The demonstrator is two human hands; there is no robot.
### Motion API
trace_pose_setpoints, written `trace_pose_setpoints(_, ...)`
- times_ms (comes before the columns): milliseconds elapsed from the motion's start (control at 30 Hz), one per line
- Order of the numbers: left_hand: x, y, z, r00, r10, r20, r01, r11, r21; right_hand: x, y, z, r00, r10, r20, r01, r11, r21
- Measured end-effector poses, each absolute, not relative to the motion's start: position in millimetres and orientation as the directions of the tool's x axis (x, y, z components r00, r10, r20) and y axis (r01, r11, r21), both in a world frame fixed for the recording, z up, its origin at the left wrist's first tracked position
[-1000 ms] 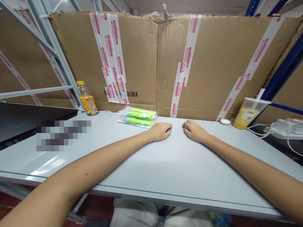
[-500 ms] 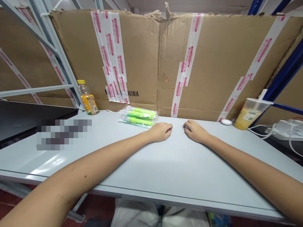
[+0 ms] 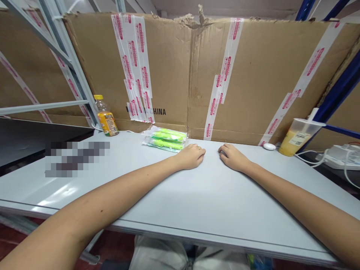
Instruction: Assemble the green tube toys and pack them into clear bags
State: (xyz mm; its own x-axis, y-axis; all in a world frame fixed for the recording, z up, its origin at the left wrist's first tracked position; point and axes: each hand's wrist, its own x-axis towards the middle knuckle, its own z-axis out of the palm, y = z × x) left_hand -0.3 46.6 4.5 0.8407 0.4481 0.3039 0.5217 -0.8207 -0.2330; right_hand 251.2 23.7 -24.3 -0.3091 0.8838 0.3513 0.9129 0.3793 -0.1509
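Note:
My left hand [image 3: 191, 156] rests on the white table [image 3: 197, 202] with its fingers curled into a loose fist and plainly nothing in them. Just behind and to the left of it lie bright green pens or similar slim items in clear plastic wrappers [image 3: 165, 138]; they look close to the wrist, but whether they touch I cannot tell. Across a short gap, my right hand [image 3: 233, 156] lies palm down, its fingers loosely bent with a small space between them. It holds nothing. The nearest thing on its right is a small white oval object [image 3: 269, 146].
A yellow-capped juice bottle [image 3: 107, 120] stands at the back left, beside a grey metal frame. At the back right are a tilted-looking cup of yellow drink [image 3: 298, 138] and a power strip [image 3: 336, 159] with white cables. Taped cardboard [image 3: 168, 67] walls the rear edge. A blurred patch covers something at left.
The view has shifted very slightly. My left hand's thumb and fingers have closed up a little; my right hand has stayed in place.

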Motion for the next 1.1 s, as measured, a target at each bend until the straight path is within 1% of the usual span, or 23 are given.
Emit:
trace_pose_setpoints(67,-6.9,49.7,13.7,0.901,0.328,0.284,0.424,-0.807,-0.411,251.9,23.9,-24.6,-0.314,0.882,0.351,0.909,0.386,-0.157)
trace_pose_setpoints(100,-12.1,52.4,19.4,0.921,0.272,0.28,0.379,-0.792,-0.479,252.4,23.9,-24.7,-0.317,0.882,0.35,0.907,0.389,-0.159)
trace_pose_setpoints(133,-18.6,55.9,25.2,0.926,0.241,0.291,0.364,-0.776,-0.515,252.8,23.9,-24.8,-0.319,0.882,0.348,0.906,0.391,-0.161)
trace_pose_setpoints(167,-26.4,60.0,30.7,0.918,0.239,0.318,0.38,-0.76,-0.527,253.3,23.7,-24.9,-0.32,0.882,0.347,0.905,0.393,-0.162)
trace_pose_setpoints(267,-54.7,75.4,42.2,0.854,0.347,0.387,0.51,-0.706,-0.492,253.9,23.0,-24.7,-0.321,0.882,0.345,0.907,0.391,-0.158)
trace_pose_setpoints(400,-88.4,95.0,44.1,0.75,0.554,0.361,0.66,-0.661,-0.358,253.5,22.0,-23.4,-0.322,0.884,0.339,0.909,0.389,-0.151)
trace_pose_setpoints(533,-102.6,103.5,43.1,0.655,0.665,0.359,0.756,-0.586,-0.292,252.8,20.6,-21.6,-0.321,0.888,0.331,0.909,0.386,-0.156)
trace_pose_setpoints(700,-111.0,104.0,48.6,0.652,0.706,0.277,0.758,-0.6,-0.255,253.0,19.9,-21.6,-0.316,0.894,0.318,0.907,0.382,-0.174)
trace_pose_setpoints(867,-117.6,107.4,52.4,0.649,0.734,0.2,0.76,-0.616,-0.208,253.2,20.8,-22.2,-0.325,0.889,0.323,0.906,0.391,-0.162)
trace_pose_setpoints(1100,-105.2,104.1,52.0,0.659,0.737,0.149,0.74,-0.599,-0.307,252.2,19.2,-20.9,-0.309,0.897,0.317,0.913,0.372,-0.164)
